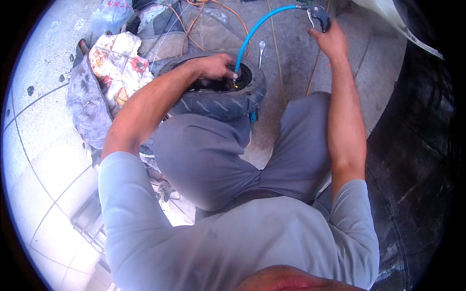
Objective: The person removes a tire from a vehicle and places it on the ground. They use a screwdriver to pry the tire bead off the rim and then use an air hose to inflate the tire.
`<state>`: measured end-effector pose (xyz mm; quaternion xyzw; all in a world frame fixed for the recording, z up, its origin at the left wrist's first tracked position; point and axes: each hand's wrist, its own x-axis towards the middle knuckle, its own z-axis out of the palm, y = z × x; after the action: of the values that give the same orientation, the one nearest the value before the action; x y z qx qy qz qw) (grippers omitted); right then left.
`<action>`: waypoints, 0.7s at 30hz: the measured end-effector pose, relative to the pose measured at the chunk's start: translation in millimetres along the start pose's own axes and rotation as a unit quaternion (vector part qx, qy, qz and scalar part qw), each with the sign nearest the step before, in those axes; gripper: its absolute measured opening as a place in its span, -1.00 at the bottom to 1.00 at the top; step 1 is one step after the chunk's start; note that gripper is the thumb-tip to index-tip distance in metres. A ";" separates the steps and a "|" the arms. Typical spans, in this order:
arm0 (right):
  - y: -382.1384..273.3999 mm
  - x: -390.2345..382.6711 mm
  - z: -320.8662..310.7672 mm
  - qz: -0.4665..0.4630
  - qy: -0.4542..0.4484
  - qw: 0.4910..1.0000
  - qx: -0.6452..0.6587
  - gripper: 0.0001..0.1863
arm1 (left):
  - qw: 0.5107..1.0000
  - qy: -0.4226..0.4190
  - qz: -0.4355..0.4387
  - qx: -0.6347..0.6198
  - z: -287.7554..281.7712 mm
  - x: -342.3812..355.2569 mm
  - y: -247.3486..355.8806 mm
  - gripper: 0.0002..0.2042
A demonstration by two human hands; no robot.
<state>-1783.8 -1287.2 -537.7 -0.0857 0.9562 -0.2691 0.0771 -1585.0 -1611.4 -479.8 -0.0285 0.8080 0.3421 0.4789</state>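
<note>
My left hand [218,68] is closed on the lower fitting of a blue hose [260,24], over the opening of a small black tyre [218,104] lying on its side in front of my knees. A small yellowish valve [235,84] shows just below that fitting. The hose arches up to a black and silver trigger gun [321,18], which my right hand [331,42] grips at the upper right. A light-coloured elongated tool [261,54] rests on the ground right of the tyre.
Crumpled dirty cloths [121,68] and a plastic bag [109,12] lie at the left, with orange cables [233,14] behind the tyre. Pale tiled floor [39,145] spreads left; a dark surface [407,169] lines the right, below a white curved panel [398,22].
</note>
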 end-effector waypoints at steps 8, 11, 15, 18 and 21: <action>-14.4 -9.3 4.2 -0.023 0.032 0.999 0.008 -0.17 | 0.999 0.000 0.042 0.011 21.5 11.3 -28.1 -0.60; -24.5 -13.8 -6.4 -0.027 0.051 0.998 0.012 -0.17 | 0.999 -0.004 0.041 -0.015 21.8 11.4 -29.7 -0.63; -30.8 -12.8 -12.2 -0.037 0.039 0.999 -0.006 -0.21 | 0.999 -0.022 0.029 0.002 18.9 9.2 -19.8 -0.67; -25.4 -11.0 -10.1 -0.041 0.046 0.998 -0.005 -0.23 | 0.999 -0.010 0.036 0.007 18.1 8.8 -19.7 -0.69; -22.9 -10.8 -5.1 -0.052 0.058 0.997 -0.001 -0.26 | 0.999 -0.008 0.037 0.001 21.5 11.9 -28.4 -0.70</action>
<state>-1771.4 -1301.7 -520.2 -0.1195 0.9537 -0.2760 0.0071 -1564.5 -1617.3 -510.8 0.0050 0.8050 0.3590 0.4724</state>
